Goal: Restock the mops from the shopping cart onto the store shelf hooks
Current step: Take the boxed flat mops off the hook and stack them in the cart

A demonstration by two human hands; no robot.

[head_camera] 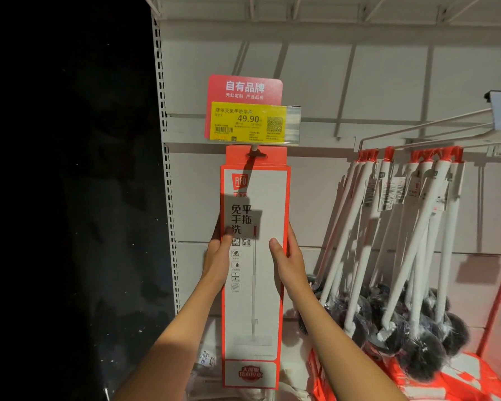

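mop box (pixel 255 256) at 12 o'clock, slot on hook (pixel 254 150) | left grip (pixel 219 256) and right grip (pixel 289 257) clasp its sides, thumbs on front | risk: I release before it's seated, box drops

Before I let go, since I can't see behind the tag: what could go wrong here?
The box's hang hole sits right at the hook tip under the price tag; if it isn't pushed fully on, it may slide off when both hands release. Swinging, it could knock the brushes alongside.
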